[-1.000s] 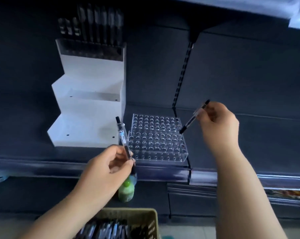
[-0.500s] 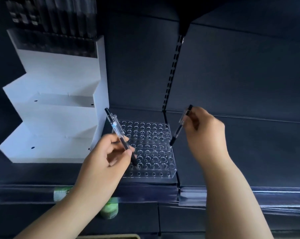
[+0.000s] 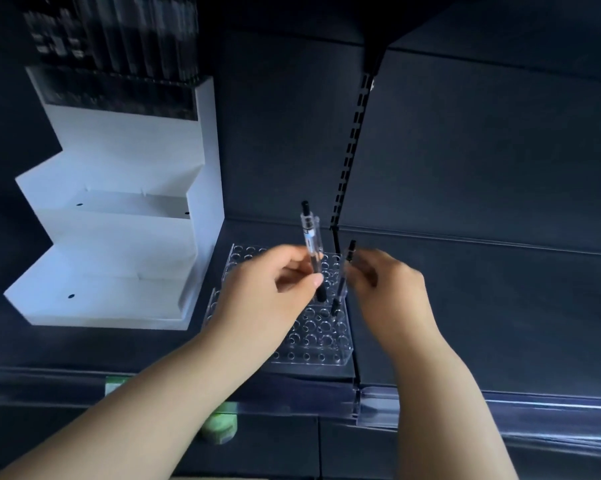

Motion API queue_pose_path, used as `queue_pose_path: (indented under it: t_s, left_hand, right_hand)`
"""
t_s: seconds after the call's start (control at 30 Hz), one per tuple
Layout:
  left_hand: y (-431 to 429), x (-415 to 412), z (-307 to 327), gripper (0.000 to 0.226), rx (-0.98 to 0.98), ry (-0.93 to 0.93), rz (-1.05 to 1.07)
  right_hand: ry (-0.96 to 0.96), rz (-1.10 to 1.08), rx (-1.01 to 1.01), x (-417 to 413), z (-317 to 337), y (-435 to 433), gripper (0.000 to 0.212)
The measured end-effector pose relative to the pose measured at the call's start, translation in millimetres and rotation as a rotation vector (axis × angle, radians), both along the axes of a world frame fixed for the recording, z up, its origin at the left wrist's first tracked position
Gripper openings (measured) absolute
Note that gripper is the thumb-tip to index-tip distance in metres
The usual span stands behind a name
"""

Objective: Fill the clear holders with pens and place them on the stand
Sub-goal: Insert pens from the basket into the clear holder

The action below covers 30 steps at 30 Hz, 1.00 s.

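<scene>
My right hand (image 3: 385, 289) has lowered its pen (image 3: 340, 289) tip-down to the clear holder (image 3: 313, 341) beneath; my left hand (image 3: 275, 289) pinches another pen (image 3: 309, 237), next in.

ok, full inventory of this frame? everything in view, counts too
clear holder: 1, transparent, centre of the shelf
white stand: 1, white, stepped, left of the holder
racked pens: several, dark, on the stand's top step; too blurred to count
upright pen: 1, clear with black ends, over the holder
tilted pen: 1, clear with black ends, tip at the holder's right-hand holes
shelf: 1, dark
slotted upright: 1, black, back wall
green thing: 1, below the shelf edge, blurred
left hand: pinches the upright pen
right hand: pinches the tilted pen
</scene>
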<state>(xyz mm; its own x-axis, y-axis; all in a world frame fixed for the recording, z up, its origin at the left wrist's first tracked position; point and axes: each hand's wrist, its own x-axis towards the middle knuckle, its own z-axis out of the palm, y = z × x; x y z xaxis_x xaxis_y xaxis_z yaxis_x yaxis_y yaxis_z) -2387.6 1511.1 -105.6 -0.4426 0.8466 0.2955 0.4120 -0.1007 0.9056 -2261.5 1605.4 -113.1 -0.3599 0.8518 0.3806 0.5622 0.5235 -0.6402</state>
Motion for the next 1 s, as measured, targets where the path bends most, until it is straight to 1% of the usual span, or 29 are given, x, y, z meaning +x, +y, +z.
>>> queue_pose_path:
  t_s: [0.07, 0.17, 0.27, 0.4, 0.53, 0.63, 0.7, 0.83, 1.0]
  left_hand:
    - [9, 6, -1, 0.025, -0.009, 0.039, -0.035]
    - [23, 15, -5, 0.034, -0.022, 0.140, -0.065]
    - [35, 17, -13, 0.027, -0.066, 0.217, -0.070]
    - [43, 17, -28, 0.022, -0.227, 0.332, -0.082]
    - [44, 13, -30, 0.020, -0.307, 0.403, -0.019]
    - [43, 13, -30, 0.023, -0.310, 0.382, -0.023]
    - [42, 15, -31, 0.020, -0.312, 0.357, -0.022]
    - [40, 18, -33, 0.015, -0.322, 0.342, -0.019]
    - [41, 18, -36, 0.016, -0.335, 0.288, 0.006]
  right_hand:
    - [0.012, 0.003, -0.021, 6, 0, 1, 0.027]
    - [-0.015, -0.044, -0.011, 17, 1, 4, 0.025]
    - [-0.021, -0.067, -0.018, 25, 1, 5, 0.024]
    - [-0.033, -0.059, -0.083, 31, -2, 3, 0.025]
    - [-0.070, -0.049, -0.099, 31, -5, -1, 0.026]
    - [-0.089, -0.036, -0.103, 29, -6, -5, 0.024]
    - [-0.108, -0.025, -0.106, 28, -6, -8, 0.022]
    - [-0.134, 0.006, -0.113, 24, -6, -14, 0.023]
    - [-0.189, 0.026, -0.109, 22, -3, -18, 0.025]
